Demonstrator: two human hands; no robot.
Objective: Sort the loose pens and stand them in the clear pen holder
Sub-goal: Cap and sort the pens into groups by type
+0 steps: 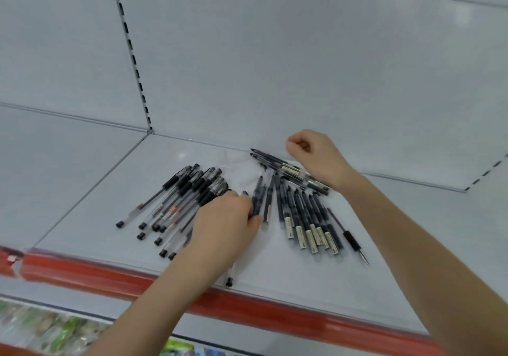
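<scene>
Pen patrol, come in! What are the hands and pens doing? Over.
Left hand grips dark pens. Right hand curled, hold unclear. Other pens loose on shelf.

Even soft light; blurred, warped edges

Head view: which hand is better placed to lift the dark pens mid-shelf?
Left. The left hand pinches those dark pens between thumb and fingers; the right hand is curled near the back wall, beyond another pen cluster.

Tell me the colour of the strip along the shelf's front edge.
The strip is red; the head view shows it best.
</scene>
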